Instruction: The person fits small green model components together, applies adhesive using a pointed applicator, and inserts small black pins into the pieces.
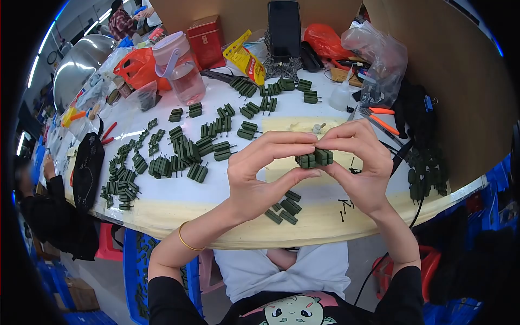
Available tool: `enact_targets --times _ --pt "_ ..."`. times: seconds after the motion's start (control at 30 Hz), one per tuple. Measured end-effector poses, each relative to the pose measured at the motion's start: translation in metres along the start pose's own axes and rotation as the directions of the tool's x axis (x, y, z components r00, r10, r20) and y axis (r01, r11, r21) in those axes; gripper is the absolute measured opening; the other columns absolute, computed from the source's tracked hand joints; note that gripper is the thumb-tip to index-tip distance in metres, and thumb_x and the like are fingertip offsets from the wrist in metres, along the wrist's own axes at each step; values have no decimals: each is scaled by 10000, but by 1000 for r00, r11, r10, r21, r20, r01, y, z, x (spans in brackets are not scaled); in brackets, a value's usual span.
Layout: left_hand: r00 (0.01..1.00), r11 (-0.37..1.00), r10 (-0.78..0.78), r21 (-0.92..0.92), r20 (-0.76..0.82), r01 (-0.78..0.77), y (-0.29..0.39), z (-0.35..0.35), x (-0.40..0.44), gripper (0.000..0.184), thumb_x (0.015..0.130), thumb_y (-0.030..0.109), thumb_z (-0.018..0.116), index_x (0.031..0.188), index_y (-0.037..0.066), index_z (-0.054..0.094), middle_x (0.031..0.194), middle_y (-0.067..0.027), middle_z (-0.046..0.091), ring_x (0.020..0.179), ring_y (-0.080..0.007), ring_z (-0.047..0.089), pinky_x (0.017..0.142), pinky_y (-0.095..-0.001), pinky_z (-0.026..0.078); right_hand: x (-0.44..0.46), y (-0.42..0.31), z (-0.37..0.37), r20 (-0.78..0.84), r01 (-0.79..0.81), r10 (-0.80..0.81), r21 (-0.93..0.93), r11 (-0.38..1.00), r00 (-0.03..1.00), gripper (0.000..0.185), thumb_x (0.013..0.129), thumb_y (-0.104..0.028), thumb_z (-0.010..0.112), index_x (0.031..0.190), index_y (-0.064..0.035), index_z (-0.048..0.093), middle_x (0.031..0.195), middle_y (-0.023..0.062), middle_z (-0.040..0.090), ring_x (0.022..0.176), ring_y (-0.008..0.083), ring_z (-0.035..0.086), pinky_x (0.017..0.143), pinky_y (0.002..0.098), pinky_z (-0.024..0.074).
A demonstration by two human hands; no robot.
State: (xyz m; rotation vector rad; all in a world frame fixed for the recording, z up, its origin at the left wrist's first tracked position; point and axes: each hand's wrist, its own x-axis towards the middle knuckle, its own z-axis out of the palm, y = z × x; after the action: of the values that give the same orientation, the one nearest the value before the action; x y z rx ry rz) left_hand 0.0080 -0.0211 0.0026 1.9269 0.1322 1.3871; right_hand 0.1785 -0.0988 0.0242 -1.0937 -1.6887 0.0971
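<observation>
Above the front part of the table, my left hand (271,165) and my right hand (357,157) meet at the fingertips. Each is closed on small ribbed dark green parts (314,158), which sit side by side between thumbs and fingers. Whether these parts are joined cannot be made out. Loose green blocks (291,207) lie on the yellowish table covering below my left hand. Small black pins (344,206) lie below my right hand. Many more green blocks (187,151) are grouped on the white table to the left.
Behind stand a bottle of clear liquid (187,78), a red tin (206,42) and a dark phone (284,30). Orange-handled pliers (383,123) lie at right, beside a cardboard wall (455,81). A blue crate (142,271) is below left. Other people are at far left.
</observation>
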Motion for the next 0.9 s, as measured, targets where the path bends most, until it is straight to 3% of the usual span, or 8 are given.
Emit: enact_targets --times 0.13,0.2,0.27,0.3,0.43,0.6,0.8,0.9 --pt "997 998 -52 -50 -50 50 3 1 2 345 682 -41 773 1014 30 705 1024 -84 710 891 -190 662 808 -266 533 2 12 7 89 -246 229 317 916 969 272 678 32 744 935 -54 721 896 20 637 802 141 512 698 250 428" --pt "974 975 -224 -2 -38 224 9 -5 2 335 684 -57 768 1002 19 695 1020 -103 700 910 -195 655 814 -280 535 10 26 3 152 -333 297 380 863 943 247 704 18 748 939 -50 721 864 15 626 756 130 497 667 234 414" --pt "920 919 -391 40 -35 392 13 -8 1 325 685 -74 762 990 7 684 1015 -121 691 930 -199 649 821 -293 538 15 39 -2 -62 -364 361 -53 930 930 193 756 -26 741 947 -30 715 807 12 598 655 100 450 569 214 360" --pt "919 919 -392 37 -37 394 12 -8 1 325 685 -74 762 990 7 684 1015 -121 691 930 -199 649 821 -293 538 12 42 -2 -60 -366 363 -55 929 930 193 756 -26 741 947 -30 715 807 12 598 655 100 450 569 214 360" --pt "993 937 -94 331 -70 112 4 -12 1 298 670 -72 755 951 -2 684 983 -118 688 895 -186 640 768 -265 521 3 57 6 -44 -320 319 -215 923 947 189 805 -24 696 994 -11 703 795 1 573 597 58 387 509 195 286" --pt "994 922 22 388 -108 22 -2 -9 1 271 649 -34 750 908 26 695 946 -65 658 702 -137 585 624 -224 471 4 55 2 -83 -343 333 -232 910 939 131 838 -39 674 961 4 691 754 -9 549 580 60 370 498 194 273" --pt "996 908 -14 417 -88 49 -1 -9 -2 305 637 -53 768 924 11 689 928 -88 654 777 -164 586 690 -239 495 7 32 5 -240 -285 242 -165 944 940 86 887 -58 629 927 6 670 773 -2 532 585 57 354 501 189 272" --pt "997 907 3 421 -80 31 -2 -7 -1 308 636 -52 769 926 16 691 926 -80 646 762 -160 573 685 -241 493 3 7 12 -244 -202 262 245 948 934 51 886 -34 628 889 8 657 782 18 549 606 70 386 532 182 303"
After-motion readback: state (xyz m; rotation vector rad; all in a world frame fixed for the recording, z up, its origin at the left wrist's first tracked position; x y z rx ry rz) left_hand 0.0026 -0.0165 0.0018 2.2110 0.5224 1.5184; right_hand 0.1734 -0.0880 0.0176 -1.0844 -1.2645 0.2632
